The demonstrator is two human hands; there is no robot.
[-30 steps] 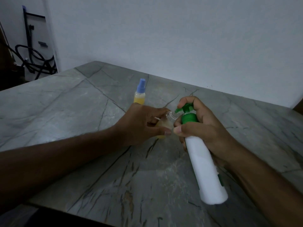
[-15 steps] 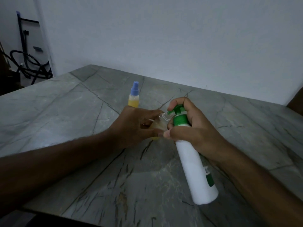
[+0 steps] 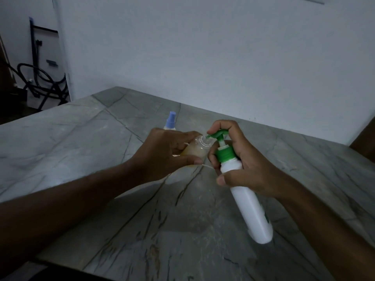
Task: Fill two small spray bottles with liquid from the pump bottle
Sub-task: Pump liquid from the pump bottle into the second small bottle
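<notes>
Head view: the left hand (image 3: pixel 164 153) is curled round an uncapped small spray bottle (image 3: pixel 195 150), clear with yellowish liquid inside, holding it tilted above the grey veined bench (image 3: pixel 81 142) with its open neck turned toward the right. The right hand (image 3: pixel 241 159) grips the white pump bottle (image 3: pixel 249 201) near its green collar, the bottle leaning with its base toward the camera and off the bench surface. The index finger lies hooked over the green pump head (image 3: pixel 218 135), whose nozzle tip sits right at the small bottle's mouth. A thin pale thread shows just below the two hands. Behind the left hand, a second spray bottle (image 3: pixel 170 121) with a blue cap stands upright on the bench, mostly hidden. A white wall (image 3: pixel 223 57) rises behind the bench, and dark cables (image 3: pixel 40 78) hang at far left.
</notes>
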